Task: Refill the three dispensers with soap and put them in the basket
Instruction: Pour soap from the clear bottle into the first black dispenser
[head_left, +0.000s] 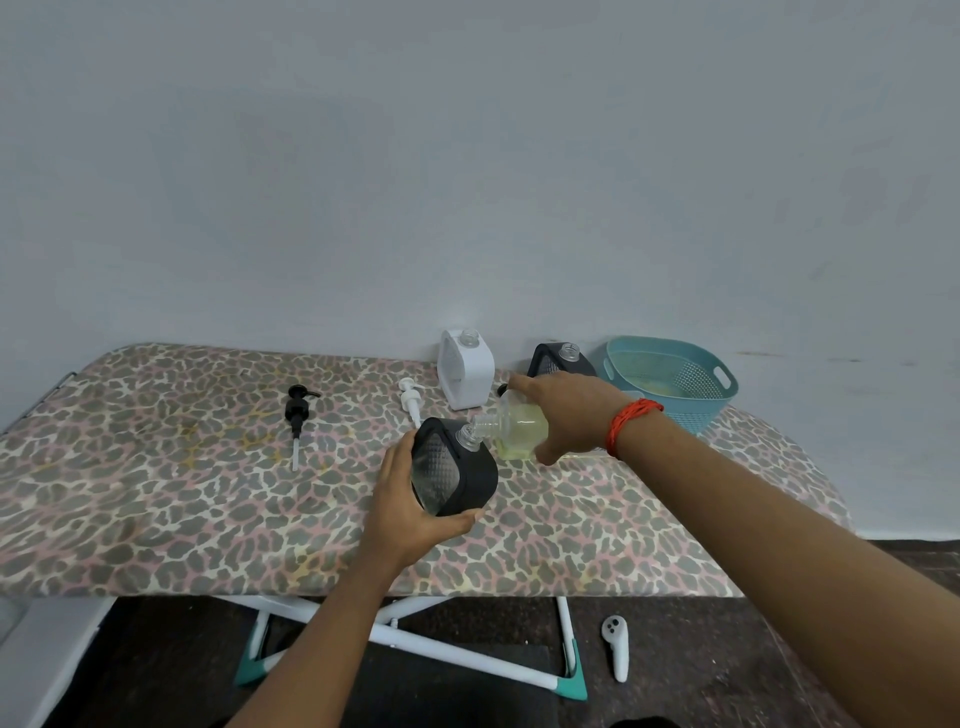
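Yellow-green soap is being poured from a refill bottle (519, 428), gripped by the right hand (571, 415), into the black dispenser (454, 473) clasped by the left hand (410, 512); steady spout alignment judged needed next

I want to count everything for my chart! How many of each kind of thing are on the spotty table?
Dispensers: 3 - black in left hand, white, black at back
Pump tops: 2 - black, white
Soap refill bottle: 1
Basket: 1
Total: 7
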